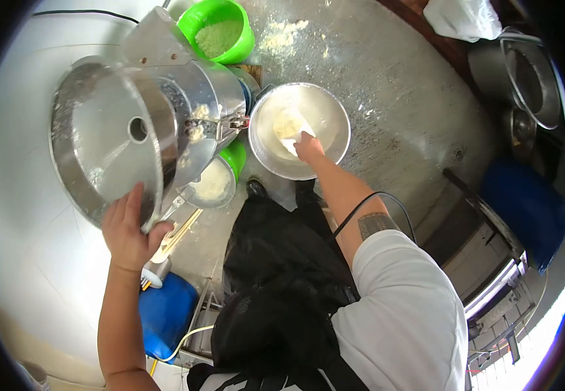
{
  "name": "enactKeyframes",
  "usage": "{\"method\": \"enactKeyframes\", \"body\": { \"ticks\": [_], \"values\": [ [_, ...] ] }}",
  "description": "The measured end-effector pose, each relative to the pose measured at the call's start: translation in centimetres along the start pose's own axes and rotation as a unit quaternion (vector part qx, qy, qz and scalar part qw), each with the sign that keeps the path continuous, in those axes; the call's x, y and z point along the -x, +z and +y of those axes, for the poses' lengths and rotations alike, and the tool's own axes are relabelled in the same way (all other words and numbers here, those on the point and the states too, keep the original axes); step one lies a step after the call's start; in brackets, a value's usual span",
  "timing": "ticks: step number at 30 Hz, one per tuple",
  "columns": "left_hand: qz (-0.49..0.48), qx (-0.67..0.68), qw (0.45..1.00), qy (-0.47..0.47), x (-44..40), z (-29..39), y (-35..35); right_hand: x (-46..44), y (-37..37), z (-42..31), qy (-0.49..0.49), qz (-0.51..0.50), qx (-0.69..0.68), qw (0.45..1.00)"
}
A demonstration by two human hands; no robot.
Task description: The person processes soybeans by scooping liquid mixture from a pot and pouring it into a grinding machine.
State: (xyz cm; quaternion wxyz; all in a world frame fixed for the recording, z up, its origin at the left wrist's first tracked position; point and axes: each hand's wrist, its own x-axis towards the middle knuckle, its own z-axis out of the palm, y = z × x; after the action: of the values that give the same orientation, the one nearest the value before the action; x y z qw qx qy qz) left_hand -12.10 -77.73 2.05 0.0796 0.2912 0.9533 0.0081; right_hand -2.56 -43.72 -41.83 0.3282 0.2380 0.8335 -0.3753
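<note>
My right hand [309, 148] is closed on a white scoop [302, 128], its grip pressed together at the near end; the scoop sits inside a round metal bowl [338, 124], among pale powder [287, 122]; the bowl stands on the floor [393, 111], just beside the metal machine [214, 81]. My left hand [126, 236] touches the wide metal hopper [109, 124] near its rim, fingers extended and thumb apart; a green bucket [248, 40] of pale crumbs stands beyond the machine; a powder-filled tub [212, 182] and thin sticks [183, 231] lie nearer me, above a blue container [165, 311].
</note>
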Motion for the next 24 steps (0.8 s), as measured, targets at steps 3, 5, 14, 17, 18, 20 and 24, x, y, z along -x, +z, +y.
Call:
{"method": "enactKeyframes", "body": {
  "ticks": [3,5,14,17,18,20,24],
  "values": [
    [0.023,0.002,1.000,0.004,0.1,0.2,-0.1,5.6,-3.6,-1.8,-0.008,-0.025,0.033,0.999],
    [0.030,0.008,1.000,-0.002,0.4,0.3,-0.7,9.5,-5.6,-2.4,-0.087,0.014,0.037,0.995],
    [0.020,0.049,0.998,-0.035,1.7,0.0,-2.4,31.0,-21.8,-13.6,-0.226,0.053,0.104,0.967],
    [0.027,0.072,0.997,-0.029,2.3,-0.3,-2.5,37.4,-25.5,-18.9,-0.283,0.080,0.058,0.954],
    [0.033,0.087,0.996,-0.017,2.4,-0.4,-2.7,39.2,-26.5,-21.0,-0.294,0.076,0.072,0.950],
    [0.008,0.114,0.993,-0.035,2.5,-0.3,-3.6,42.3,-27.9,-24.4,-0.359,0.120,0.075,0.922],
    [0.091,0.244,0.957,-0.130,1.8,1.1,-2.7,44.8,-29.5,-29.9,-0.471,0.189,0.146,0.849]
  ]
}}
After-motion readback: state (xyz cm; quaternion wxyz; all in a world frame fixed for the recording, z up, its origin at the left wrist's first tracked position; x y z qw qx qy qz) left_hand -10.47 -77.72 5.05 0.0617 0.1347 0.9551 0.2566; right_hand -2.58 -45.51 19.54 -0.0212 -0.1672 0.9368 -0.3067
